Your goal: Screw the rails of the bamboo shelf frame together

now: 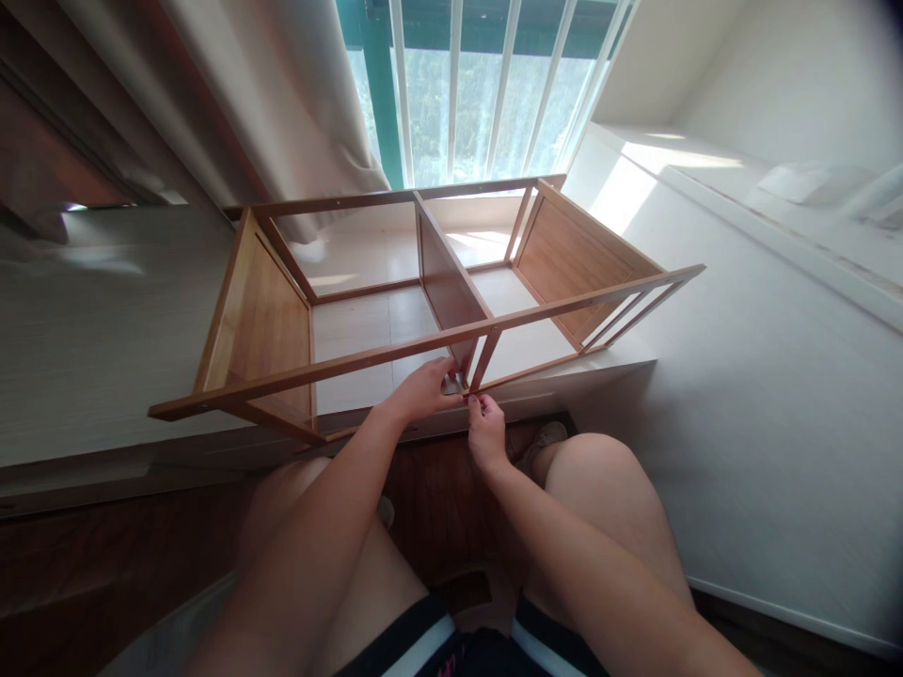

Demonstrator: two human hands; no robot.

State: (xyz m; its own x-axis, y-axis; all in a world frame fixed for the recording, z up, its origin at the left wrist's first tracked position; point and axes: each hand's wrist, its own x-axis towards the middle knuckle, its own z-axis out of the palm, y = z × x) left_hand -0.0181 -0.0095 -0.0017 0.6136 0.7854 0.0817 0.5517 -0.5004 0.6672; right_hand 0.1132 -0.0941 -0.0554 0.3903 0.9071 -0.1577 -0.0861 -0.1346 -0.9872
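Observation:
A brown wooden shelf frame (pixel 367 355) lies on its side in front of me, with slatless end panels and a middle panel (pixel 451 268). My left hand (pixel 421 387) reaches to the near lower corner of that middle panel, its fingers and thumb closed around the joint. Between them is a small shiny metal piece (pixel 461 381), too small to name. Just to the right, my right hand (pixel 486 428) is in a pinch below the lower rail, close to the same joint. Whatever its fingertips hold is hidden.
The frame rests on a pale ledge (pixel 353 329) before a barred window (pixel 480 94). A beige curtain (pixel 282 94) hangs at left. A white wall-like side (pixel 776 404) stands at right. My bare knees flank the hands above a dark wooden floor (pixel 430 489).

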